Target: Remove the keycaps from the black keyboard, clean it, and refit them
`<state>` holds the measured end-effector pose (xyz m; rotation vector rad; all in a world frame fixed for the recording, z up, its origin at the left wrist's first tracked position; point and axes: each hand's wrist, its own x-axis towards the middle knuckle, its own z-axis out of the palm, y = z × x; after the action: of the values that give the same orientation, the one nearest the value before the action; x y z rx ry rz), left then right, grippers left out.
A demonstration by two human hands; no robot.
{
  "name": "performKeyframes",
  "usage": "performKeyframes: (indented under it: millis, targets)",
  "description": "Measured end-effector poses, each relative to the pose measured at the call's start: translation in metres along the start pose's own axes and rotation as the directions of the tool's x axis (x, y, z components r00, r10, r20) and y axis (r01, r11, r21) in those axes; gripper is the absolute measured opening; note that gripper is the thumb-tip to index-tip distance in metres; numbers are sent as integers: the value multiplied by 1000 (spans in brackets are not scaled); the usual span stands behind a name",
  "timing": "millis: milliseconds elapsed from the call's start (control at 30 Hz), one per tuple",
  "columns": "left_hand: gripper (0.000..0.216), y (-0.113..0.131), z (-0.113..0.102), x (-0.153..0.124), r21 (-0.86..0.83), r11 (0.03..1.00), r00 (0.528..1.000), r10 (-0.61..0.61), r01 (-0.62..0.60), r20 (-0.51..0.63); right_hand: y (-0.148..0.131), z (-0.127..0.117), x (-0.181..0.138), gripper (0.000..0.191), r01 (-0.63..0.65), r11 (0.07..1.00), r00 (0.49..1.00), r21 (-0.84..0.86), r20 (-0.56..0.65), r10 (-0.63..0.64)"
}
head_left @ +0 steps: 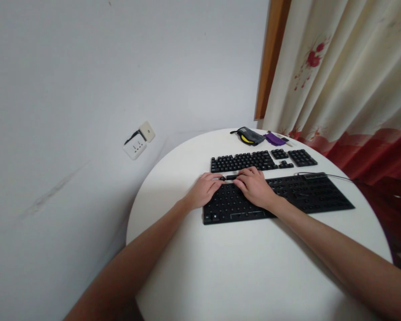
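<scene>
A black keyboard base point(307, 196) lies on the white round table, most of its key positions bare of caps; a few caps remain at its lower left corner. At its upper left edge, my left hand point(203, 189) has thumb and index finger closed around a small black keycap point(223, 179). Just to the right, my right hand point(254, 185) reaches over the base, its fingers and thumb on either side of a short row of black keycaps point(232, 177). The fingers partly cover that row. Behind both hands, loose keycaps point(243, 161) are laid out in keyboard order.
Farther back on the table point(173, 165) are a grey and yellow pouch point(250, 136) and a purple cloth point(274, 138). The keyboard cable point(334, 176) runs off the right edge. A wall socket point(135, 146) is at left, a curtain point(341, 89) at right.
</scene>
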<state>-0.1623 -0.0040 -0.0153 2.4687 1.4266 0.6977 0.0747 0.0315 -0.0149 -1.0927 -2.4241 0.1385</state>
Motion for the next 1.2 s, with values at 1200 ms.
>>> performKeyframes:
  millis: [1200]
  targets:
    - [20,62,-42,-15,-362,914,915,-23,182,402,0,0,2,37,-24,999,1000,40,8,24]
